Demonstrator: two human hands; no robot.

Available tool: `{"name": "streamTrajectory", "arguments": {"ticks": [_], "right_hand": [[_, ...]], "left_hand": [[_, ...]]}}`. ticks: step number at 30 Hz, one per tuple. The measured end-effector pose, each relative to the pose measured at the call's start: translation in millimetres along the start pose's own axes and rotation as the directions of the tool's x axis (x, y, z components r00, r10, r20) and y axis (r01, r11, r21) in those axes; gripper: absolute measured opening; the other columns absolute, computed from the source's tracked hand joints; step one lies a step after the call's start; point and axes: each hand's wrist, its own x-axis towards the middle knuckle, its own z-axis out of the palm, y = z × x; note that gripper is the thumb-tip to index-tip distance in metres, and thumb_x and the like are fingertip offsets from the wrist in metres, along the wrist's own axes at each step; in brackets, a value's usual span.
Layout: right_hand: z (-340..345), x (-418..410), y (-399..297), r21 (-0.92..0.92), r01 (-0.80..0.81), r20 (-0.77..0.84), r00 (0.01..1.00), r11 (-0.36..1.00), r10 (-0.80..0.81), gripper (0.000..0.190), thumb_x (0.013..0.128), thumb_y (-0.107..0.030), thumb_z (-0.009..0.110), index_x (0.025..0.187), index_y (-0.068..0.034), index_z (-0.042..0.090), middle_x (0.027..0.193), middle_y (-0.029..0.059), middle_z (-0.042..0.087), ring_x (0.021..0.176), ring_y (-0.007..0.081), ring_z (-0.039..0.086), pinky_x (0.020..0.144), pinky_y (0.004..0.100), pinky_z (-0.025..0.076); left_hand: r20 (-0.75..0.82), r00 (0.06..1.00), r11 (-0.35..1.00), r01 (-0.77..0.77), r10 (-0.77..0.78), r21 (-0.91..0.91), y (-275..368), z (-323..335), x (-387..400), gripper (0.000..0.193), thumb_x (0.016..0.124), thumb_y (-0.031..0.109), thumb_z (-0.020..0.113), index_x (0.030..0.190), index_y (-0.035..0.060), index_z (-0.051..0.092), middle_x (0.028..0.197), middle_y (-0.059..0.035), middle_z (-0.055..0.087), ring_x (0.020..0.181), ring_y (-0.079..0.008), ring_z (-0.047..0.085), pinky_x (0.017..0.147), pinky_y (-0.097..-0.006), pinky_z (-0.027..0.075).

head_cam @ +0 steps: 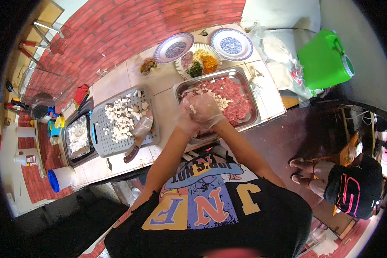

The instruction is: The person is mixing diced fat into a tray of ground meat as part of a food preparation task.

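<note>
Both my hands wear clear plastic gloves and meet over the left part of a rectangular steel tray (257,113). My right hand (206,104) lies across my left hand (187,120), with pale crumbs on the plastic. Whether the fingers close on anything is hidden by the overlap and glare. Pink ground meat (240,93) fills much of the tray, and pale diced pieces (224,102) are scattered over it beside my right hand. Behind the tray, a fluted plate (178,66) carries separate heaps of chopped green, orange, yellow and purplish ingredients.
Left of the tray, a grey perforated board (109,150) bears white cubes and a wooden-handled knife (138,142). Blue-patterned plates (232,44) stand at the back. A green jerrycan (324,61) is at right. Another person (354,187) sits beyond the counter's right end.
</note>
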Motion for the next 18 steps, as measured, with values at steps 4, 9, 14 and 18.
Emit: {"name": "streamTrajectory", "arguments": {"ticks": [4, 9, 14, 18], "right_hand": [[-14, -24, 18, -0.174, 0.095, -0.087, 0.990, 0.980, -0.111, 0.031, 0.083, -0.031, 0.064, 0.108, -0.012, 0.067, 0.121, 0.0061, 0.065, 0.123, 0.0276, 0.055, 0.101, 0.0540, 0.040], [-28, -29, -7, -0.368, 0.092, -0.081, 0.988, 0.925, -0.130, 0.037, 0.083, -0.031, 0.065, 0.115, -0.014, 0.070, 0.131, 0.0058, 0.058, 0.134, 0.0265, 0.046, 0.113, 0.0631, 0.026], [-7, -30, 9, -0.304, -0.038, 0.040, 0.998, 0.952, 0.052, 0.037, 0.084, -0.028, 0.064, 0.118, -0.015, 0.070, 0.135, 0.0053, 0.059, 0.131, 0.0278, 0.051, 0.113, 0.0575, 0.034], [-23, -22, 19, 0.223, -0.133, 0.116, 0.987, 0.966, 0.109, 0.040, 0.079, -0.027, 0.070, 0.116, -0.013, 0.068, 0.126, 0.0086, 0.064, 0.115, 0.0333, 0.062, 0.097, 0.0442, 0.051]], "left_hand": [[-0.005, 0.844, 0.754, 0.476, -0.536, -0.453, 70, 63, 20, 0.040, 0.104, 0.040, 0.046, 0.124, 0.0083, 0.060, 0.107, -0.0089, 0.071, 0.106, -0.0243, 0.068, 0.097, -0.0437, 0.056], [-0.029, 0.852, 0.770, 0.458, -0.523, -0.444, 51, 41, 20, 0.034, 0.106, 0.035, 0.043, 0.120, 0.0115, 0.064, 0.109, -0.0087, 0.071, 0.102, -0.0247, 0.069, 0.092, -0.0436, 0.058], [-0.059, 0.832, 0.772, 0.482, -0.551, -0.414, 37, 43, 18, 0.034, 0.106, 0.034, 0.043, 0.117, 0.0112, 0.066, 0.109, -0.0089, 0.072, 0.100, -0.0250, 0.070, 0.089, -0.0426, 0.059], [0.029, 0.831, 0.762, 0.523, -0.556, -0.381, 40, 30, 21, 0.036, 0.105, 0.037, 0.044, 0.114, 0.0098, 0.067, 0.108, -0.0109, 0.072, 0.100, -0.0265, 0.070, 0.092, -0.0423, 0.059]]}}
